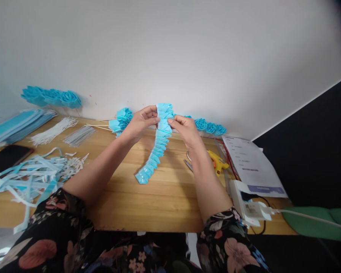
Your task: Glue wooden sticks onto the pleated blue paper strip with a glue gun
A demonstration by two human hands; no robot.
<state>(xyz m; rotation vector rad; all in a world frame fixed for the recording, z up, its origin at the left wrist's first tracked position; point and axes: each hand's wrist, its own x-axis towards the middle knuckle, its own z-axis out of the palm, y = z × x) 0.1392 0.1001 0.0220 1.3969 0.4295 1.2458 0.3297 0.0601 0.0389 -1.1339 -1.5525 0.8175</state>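
A long pleated strip of light-blue face-mask fabric [161, 138] hangs between my hands, its lower end curving left down toward the table. My left hand [143, 122] pinches the strip's left edge near the top. On the opposite edge, slightly lower, my right hand [184, 129] pinches it between thumb and fingers. Just behind my left hand lies a blue fabric flower [121, 119] on thin white sticks. More blue flowers [210, 126] rest against the wall beyond my right hand. Under my right forearm a yellow glue gun [218, 162] and partly hidden scissors [188, 164] lie on the table.
At left are stacked blue masks [19, 125], white ear loops [55, 129], grey wire strips [79, 135], a dark phone [10, 158] and a heap of cut scraps [31, 178]. Several flowers [51, 97] line the wall. A power strip [241, 203] and printed sheet [250, 163] lie right.
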